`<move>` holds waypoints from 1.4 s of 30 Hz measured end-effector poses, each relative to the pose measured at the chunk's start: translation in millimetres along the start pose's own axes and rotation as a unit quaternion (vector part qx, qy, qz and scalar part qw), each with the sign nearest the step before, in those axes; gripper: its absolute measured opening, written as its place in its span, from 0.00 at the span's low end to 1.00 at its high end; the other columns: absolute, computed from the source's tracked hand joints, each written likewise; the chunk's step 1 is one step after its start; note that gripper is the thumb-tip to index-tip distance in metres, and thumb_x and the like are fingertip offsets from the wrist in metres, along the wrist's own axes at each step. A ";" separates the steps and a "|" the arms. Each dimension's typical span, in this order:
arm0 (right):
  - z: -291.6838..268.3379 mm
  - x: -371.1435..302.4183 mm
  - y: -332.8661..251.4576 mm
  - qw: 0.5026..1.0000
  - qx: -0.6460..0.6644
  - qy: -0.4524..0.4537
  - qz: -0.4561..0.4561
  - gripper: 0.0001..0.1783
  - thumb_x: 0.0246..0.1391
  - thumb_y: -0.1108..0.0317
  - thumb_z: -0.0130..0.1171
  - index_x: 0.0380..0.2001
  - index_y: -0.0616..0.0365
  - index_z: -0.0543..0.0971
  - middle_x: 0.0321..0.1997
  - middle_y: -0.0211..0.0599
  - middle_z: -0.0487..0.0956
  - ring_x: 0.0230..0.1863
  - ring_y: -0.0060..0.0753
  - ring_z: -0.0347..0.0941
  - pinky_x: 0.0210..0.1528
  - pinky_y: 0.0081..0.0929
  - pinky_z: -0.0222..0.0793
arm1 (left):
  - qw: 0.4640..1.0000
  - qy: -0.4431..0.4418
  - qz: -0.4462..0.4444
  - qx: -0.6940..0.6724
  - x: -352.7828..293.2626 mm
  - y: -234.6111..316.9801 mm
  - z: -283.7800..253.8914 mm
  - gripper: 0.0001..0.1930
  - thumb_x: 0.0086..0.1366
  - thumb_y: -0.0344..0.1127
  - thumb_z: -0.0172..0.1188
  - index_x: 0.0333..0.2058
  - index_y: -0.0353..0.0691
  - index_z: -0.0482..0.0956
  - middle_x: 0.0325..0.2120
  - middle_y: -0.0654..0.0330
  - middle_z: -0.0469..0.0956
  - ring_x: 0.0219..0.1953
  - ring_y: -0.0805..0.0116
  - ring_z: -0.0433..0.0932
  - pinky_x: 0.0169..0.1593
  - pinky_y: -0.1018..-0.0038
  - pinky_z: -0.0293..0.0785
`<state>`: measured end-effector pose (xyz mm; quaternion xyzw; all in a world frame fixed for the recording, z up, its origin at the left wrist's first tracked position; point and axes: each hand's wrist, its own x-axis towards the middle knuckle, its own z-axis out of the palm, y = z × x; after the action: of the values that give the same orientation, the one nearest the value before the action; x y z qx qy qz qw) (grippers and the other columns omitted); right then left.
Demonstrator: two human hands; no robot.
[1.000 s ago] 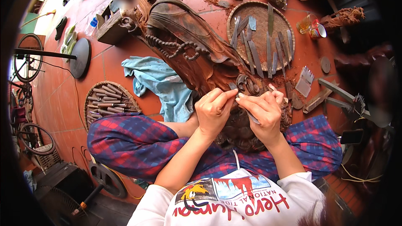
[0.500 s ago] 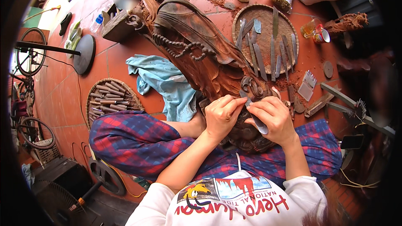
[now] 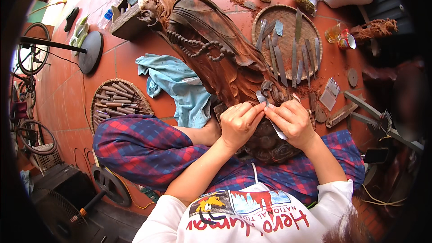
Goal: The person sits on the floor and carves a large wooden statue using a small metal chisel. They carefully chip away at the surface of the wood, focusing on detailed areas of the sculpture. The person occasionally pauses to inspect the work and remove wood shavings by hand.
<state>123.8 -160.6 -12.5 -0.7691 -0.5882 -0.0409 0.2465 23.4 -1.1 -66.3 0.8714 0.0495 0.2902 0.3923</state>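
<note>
A dark wooden carved statue (image 3: 216, 40) of a robed figure with a bead string lies slanting away from me, its base between my legs. Over the carved curls (image 3: 273, 91) near its lower end, both hands meet on a thin grey strip (image 3: 261, 97). My left hand (image 3: 240, 121) pinches the strip with thumb and forefinger. My right hand (image 3: 290, 119) grips it just beside, fingers bent, with the strip's lower end showing under the palm. Whether the strip is metal or abrasive sheet, I cannot tell. Its middle is hidden by my fingers.
A round woven tray (image 3: 288, 22) at the far right holds several flat blades. Another basket (image 3: 120, 101) at the left holds wooden-handled tools. A blue cloth (image 3: 173, 85) lies beside the statue. Further right are glasses (image 3: 335, 33), a small tool set (image 3: 330, 93) and a grey metal frame (image 3: 373, 112).
The grey strip has shifted slightly away from me, its upper end now further along the carved curls. My right fingers have come closer to my left ones. The view has shifted a little.
</note>
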 end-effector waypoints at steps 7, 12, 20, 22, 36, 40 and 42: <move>7.5 12.9 -3.5 0.999 0.009 0.027 0.039 0.16 0.44 0.71 0.64 0.40 0.62 0.84 0.37 0.34 0.82 0.36 0.35 0.76 0.47 0.34 0.70 | 1.000 0.018 -0.016 0.017 12.3 -4.1 -5.2 0.11 0.50 0.28 0.73 0.35 0.43 0.88 0.18 0.63 0.73 0.20 0.65 0.75 0.25 0.70 0.69; -1.3 7.0 -11.5 0.998 -0.002 0.001 0.062 0.15 0.45 0.73 0.64 0.39 0.62 0.84 0.35 0.35 0.81 0.35 0.35 0.75 0.46 0.35 0.70 | 0.999 0.017 -0.030 -0.023 5.6 2.6 -1.6 0.12 0.50 0.26 0.73 0.35 0.42 0.88 0.18 0.62 0.74 0.20 0.64 0.75 0.25 0.69 0.70; 0.7 2.3 -12.2 0.998 0.010 0.013 0.064 0.15 0.46 0.74 0.65 0.40 0.63 0.85 0.35 0.37 0.82 0.32 0.34 0.75 0.38 0.33 0.72 | 0.999 -0.011 -0.041 -0.017 -1.3 3.5 0.2 0.08 0.54 0.31 0.72 0.34 0.45 0.86 0.21 0.64 0.75 0.24 0.64 0.78 0.28 0.69 0.73; 0.6 5.7 -12.1 0.998 0.001 0.020 0.063 0.14 0.48 0.73 0.65 0.41 0.62 0.85 0.35 0.36 0.82 0.31 0.35 0.75 0.37 0.33 0.72 | 0.999 0.004 -0.043 -0.014 5.8 3.8 -2.2 0.08 0.54 0.31 0.72 0.34 0.45 0.86 0.21 0.64 0.75 0.24 0.64 0.78 0.28 0.69 0.73; 0.7 4.5 -10.9 0.997 0.022 -0.005 0.077 0.17 0.45 0.74 0.66 0.42 0.60 0.85 0.37 0.36 0.85 0.32 0.36 0.80 0.32 0.32 0.71 | 0.998 -0.006 -0.054 -0.015 -3.6 0.2 2.2 0.08 0.53 0.30 0.72 0.33 0.43 0.86 0.21 0.63 0.76 0.23 0.63 0.78 0.28 0.69 0.73; -6.4 11.6 -9.5 0.997 0.015 -0.010 0.069 0.16 0.46 0.72 0.64 0.41 0.58 0.85 0.38 0.35 0.85 0.31 0.33 0.80 0.34 0.32 0.72 | 0.997 0.020 -0.062 -0.032 5.9 3.1 0.2 0.09 0.52 0.27 0.72 0.34 0.41 0.86 0.21 0.62 0.77 0.22 0.64 0.78 0.27 0.70 0.73; 1.5 12.1 -3.0 0.997 0.029 0.030 0.065 0.15 0.46 0.71 0.63 0.41 0.57 0.85 0.39 0.34 0.85 0.30 0.31 0.80 0.36 0.32 0.73 | 0.997 0.028 -0.063 -0.017 11.1 0.6 -0.7 0.07 0.54 0.29 0.71 0.33 0.42 0.86 0.21 0.62 0.76 0.24 0.62 0.78 0.28 0.69 0.74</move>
<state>124.3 -148.7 -8.5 -0.7966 -0.5303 -0.0307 0.2885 32.1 2.5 -60.3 0.8516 0.1102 0.2896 0.4228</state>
